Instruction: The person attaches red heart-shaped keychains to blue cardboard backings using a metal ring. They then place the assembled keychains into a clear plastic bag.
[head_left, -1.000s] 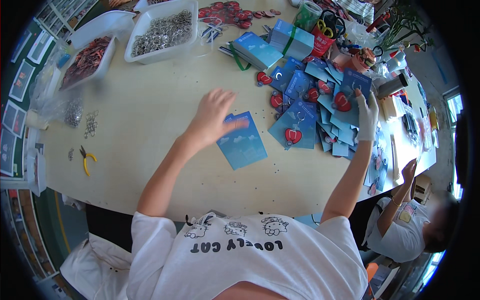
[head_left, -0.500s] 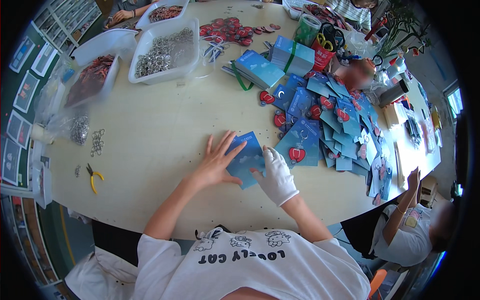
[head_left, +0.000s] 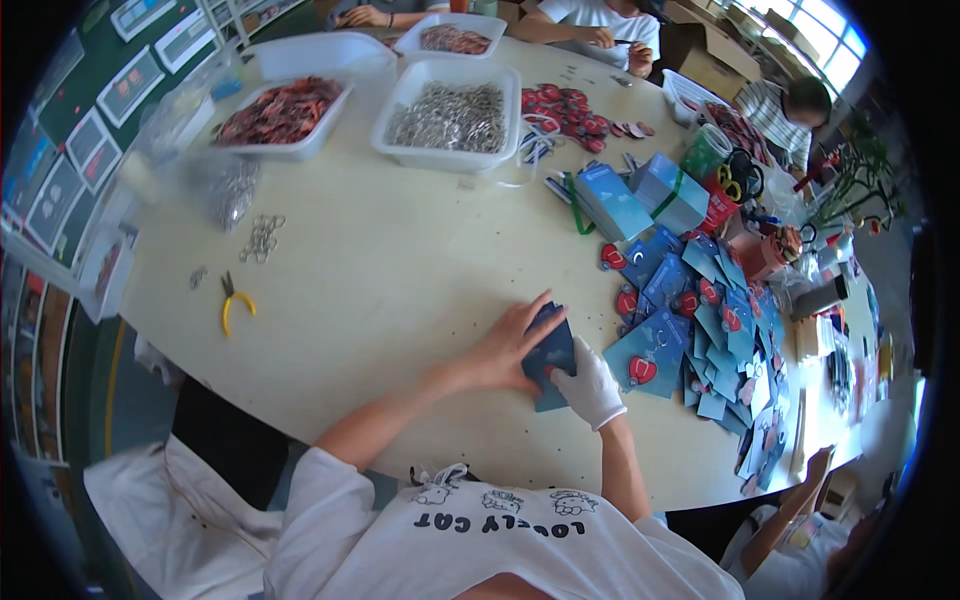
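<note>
Head view: my gloved right hand [head_left: 590, 385] has come back from the pile and now grasps the blue card [head_left: 550, 355]; the bare left hand [head_left: 510, 345] presses it flat.

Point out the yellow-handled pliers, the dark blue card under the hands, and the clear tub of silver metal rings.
yellow-handled pliers [head_left: 234, 306]: head view, handles.
dark blue card [head_left: 553, 352]: head view, exposed middle.
clear tub of silver metal rings [head_left: 400, 156]: head view, near rim.

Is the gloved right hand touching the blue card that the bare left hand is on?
Touching. The head view shows the gloved right hand lying on the blue card's lower right edge, with no gap between them, while the left hand covers its left side.
</note>
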